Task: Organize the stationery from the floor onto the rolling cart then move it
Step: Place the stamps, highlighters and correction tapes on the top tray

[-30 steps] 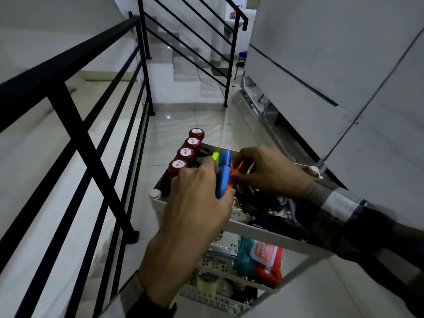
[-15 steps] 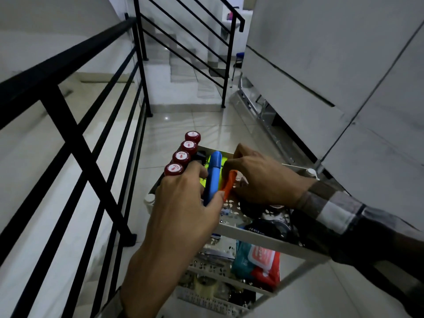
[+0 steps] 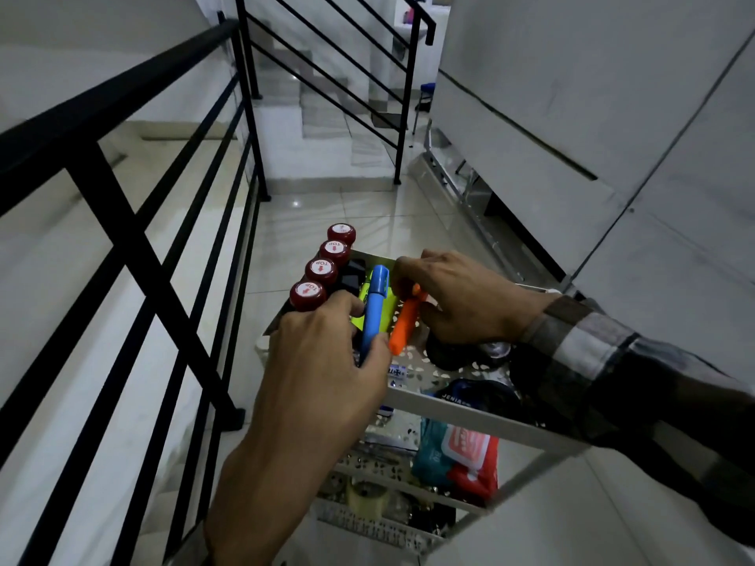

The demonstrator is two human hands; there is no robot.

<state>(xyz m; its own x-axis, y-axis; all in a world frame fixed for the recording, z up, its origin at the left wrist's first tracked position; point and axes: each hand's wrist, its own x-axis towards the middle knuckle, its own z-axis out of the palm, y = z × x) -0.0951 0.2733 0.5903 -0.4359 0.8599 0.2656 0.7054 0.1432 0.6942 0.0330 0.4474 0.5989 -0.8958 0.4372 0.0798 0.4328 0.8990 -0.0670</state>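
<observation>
Over the top shelf of the white perforated metal rolling cart [image 3: 470, 412], I am at the arranging step: my left hand [image 3: 322, 357] grips the blue plastic marker [image 3: 374, 308], fingers curled round its lower end, and my right hand [image 3: 461, 300] pinches the orange plastic marker [image 3: 404, 324] from above, wrist bent down. Both markers lie tilted over a yellow-green one [image 3: 378, 306], beside the row of four red-capped bottles [image 3: 322, 271]. Next, I judge, each must be laid flat and released without knocking the bottles.
</observation>
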